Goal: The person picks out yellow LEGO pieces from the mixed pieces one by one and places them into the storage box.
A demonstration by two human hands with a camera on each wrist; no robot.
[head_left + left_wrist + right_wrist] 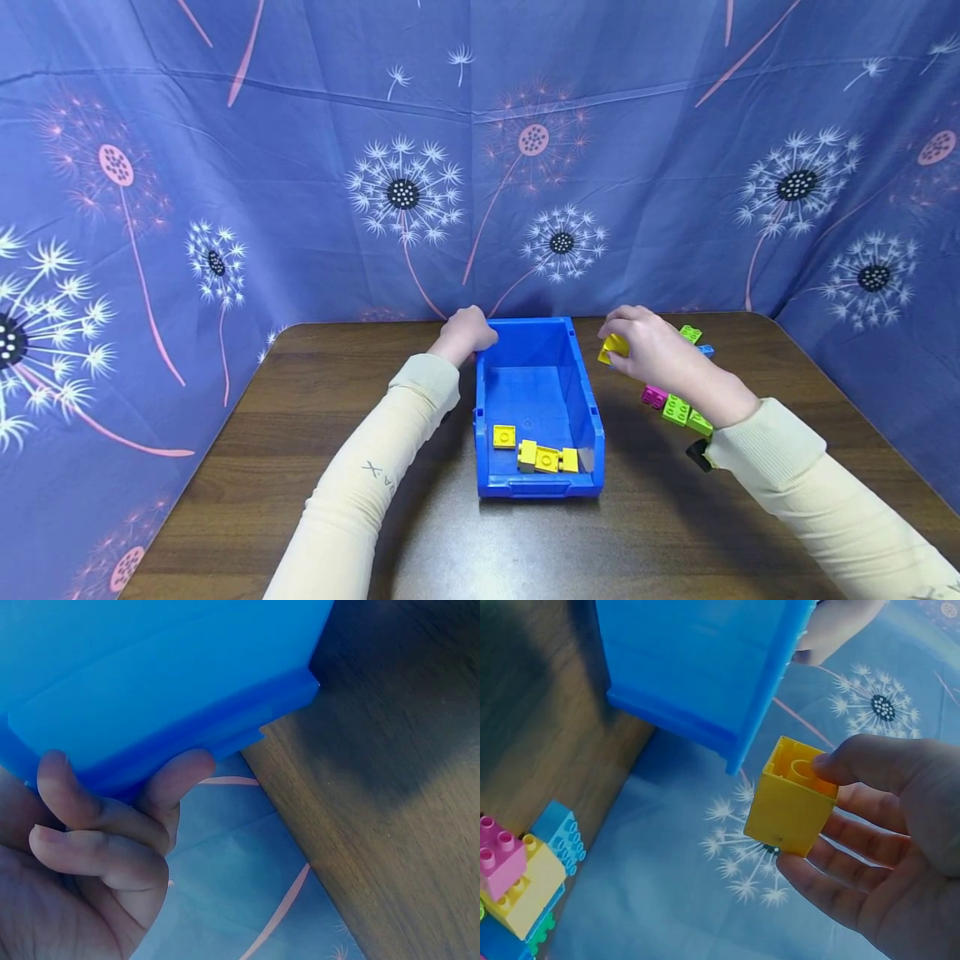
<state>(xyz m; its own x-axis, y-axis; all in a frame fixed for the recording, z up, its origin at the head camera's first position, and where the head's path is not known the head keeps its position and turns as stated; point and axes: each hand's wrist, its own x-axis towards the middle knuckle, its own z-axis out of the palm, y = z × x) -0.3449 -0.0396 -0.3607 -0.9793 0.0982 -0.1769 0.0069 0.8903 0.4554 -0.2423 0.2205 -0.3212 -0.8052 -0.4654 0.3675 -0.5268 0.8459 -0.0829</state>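
Note:
A blue plastic bin (592, 417) stands on the table, with several yellow toy bricks (504, 437) lying near its front end. At the bin's back left corner my left hand (467, 332) grips the rim; curled fingers (101, 859) show against the blue wall in the left wrist view. Just right of the bin, my right hand (652, 346) pinches a yellow toy brick (791, 810) between thumb and fingers. Its hollow underside faces the thumb in the right wrist view. The brick is held up, apart from the bin.
To the right, partly hidden by my right hand and forearm, lie green bricks (676, 409), a magenta brick (654, 397) and a blue brick (705, 351). A pale yellow brick (536, 889) also shows among them. Behind the wooden table (300, 400) hangs a blue dandelion-print cloth (315, 167).

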